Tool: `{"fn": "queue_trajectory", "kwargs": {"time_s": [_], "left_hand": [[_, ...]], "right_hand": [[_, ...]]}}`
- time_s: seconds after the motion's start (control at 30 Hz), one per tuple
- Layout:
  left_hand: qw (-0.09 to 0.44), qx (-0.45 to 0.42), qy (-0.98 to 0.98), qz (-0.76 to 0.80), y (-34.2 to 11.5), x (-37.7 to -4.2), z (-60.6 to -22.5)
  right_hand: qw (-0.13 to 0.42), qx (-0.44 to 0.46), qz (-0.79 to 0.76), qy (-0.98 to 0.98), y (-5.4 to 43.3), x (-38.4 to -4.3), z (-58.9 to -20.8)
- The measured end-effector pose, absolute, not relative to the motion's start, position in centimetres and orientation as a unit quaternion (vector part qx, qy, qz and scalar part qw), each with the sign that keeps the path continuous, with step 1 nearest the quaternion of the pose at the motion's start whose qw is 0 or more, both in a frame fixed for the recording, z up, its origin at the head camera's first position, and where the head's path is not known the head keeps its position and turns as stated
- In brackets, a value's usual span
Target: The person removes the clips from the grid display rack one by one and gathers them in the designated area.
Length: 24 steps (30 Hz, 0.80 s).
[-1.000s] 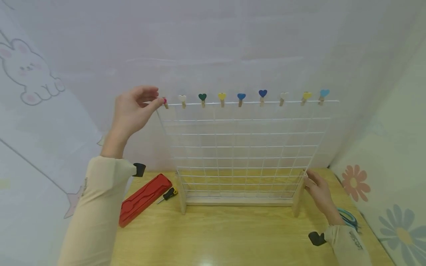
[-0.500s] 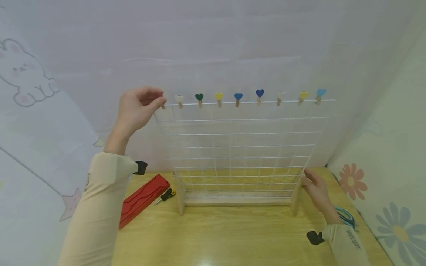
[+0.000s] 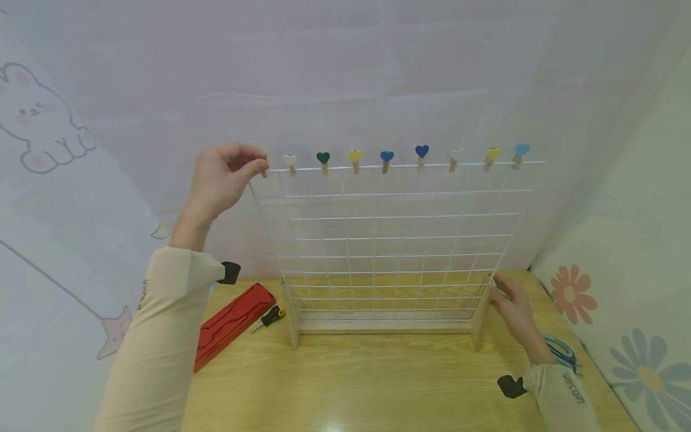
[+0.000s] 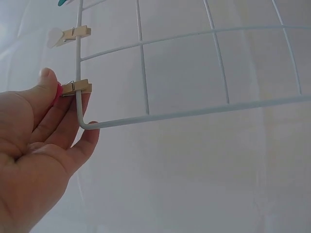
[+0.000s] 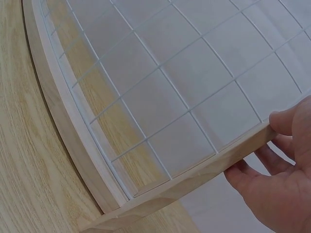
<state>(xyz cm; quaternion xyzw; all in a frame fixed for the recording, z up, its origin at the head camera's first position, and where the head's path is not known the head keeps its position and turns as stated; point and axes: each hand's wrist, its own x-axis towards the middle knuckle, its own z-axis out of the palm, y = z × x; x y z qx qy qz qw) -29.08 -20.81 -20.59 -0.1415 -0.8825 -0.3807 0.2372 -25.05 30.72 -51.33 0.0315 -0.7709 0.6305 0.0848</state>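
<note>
From my feed, the pink-tipped clothespin (image 4: 83,86) sits on the top rail of the white wire grid (image 3: 373,238), just beside its left corner, wooden jaws across the wire. The left hand (image 3: 222,180) pinches it by the coloured end; the fingers cover so much of the tip that I cannot make out its shape. One digit reaches behind the wire at the corner.

I read the step in hand as setting or straightening this end clip, and I'd call it nearly done. The next move should call for checking that the jaws bite the rail squarely, then a gentle release that doesn't twist the clip.

Next along the rail comes a white heart clothespin (image 3: 290,163), apart from the pinched one, then seven more heart clips, ending with a light blue heart clothespin (image 3: 520,155).

Lower down, the right hand (image 3: 514,306) grips the upper end of the right wooden upright (image 3: 480,327), which I take to be bracing. I'd want that hold kept until the clip is free.

On the table (image 3: 335,384), left of the stand, lie a red tray (image 3: 237,324) and a screwdriver (image 3: 269,319).
</note>
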Motion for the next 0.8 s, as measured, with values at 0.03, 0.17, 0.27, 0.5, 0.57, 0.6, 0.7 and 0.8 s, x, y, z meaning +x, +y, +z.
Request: {"fn": "queue_trajectory", "kwargs": {"time_s": [0.03,0.17,0.27,0.5,0.57,0.6,0.7,0.8], "left_hand": [[0.240,-0.140,-0.881,-0.384,-20.8,-29.1,-20.7],[0.250,-0.130,-0.874,-0.397,-20.7,-29.3,-20.9],[0.255,-0.128,-0.872,-0.397,-20.6,-29.4,-20.8],[0.297,-0.143,-0.849,-0.413,-20.6,-28.8,-19.4],[0.301,-0.154,-0.838,-0.429,-20.7,-28.5,-19.1],[0.300,-0.158,-0.833,-0.437,-20.7,-28.3,-18.9],[0.284,-0.171,-0.819,-0.469,-20.9,-27.9,-18.7],[0.270,-0.175,-0.805,-0.499,-21.2,-27.5,-18.9]], "right_hand": [[0.084,0.030,0.633,-0.769,30.7,-25.1,-51.3],[0.080,0.027,0.638,-0.765,30.7,-25.1,-51.3],[0.076,0.030,0.634,-0.769,30.8,-25.1,-51.3],[0.083,0.033,0.631,-0.771,30.7,-25.2,-51.4],[0.086,0.033,0.629,-0.772,30.8,-25.2,-51.5],[0.088,0.033,0.627,-0.774,30.8,-25.3,-51.6],[0.089,0.033,0.627,-0.774,30.9,-25.3,-51.7],[0.089,0.034,0.627,-0.773,31.0,-25.3,-51.8]]}}
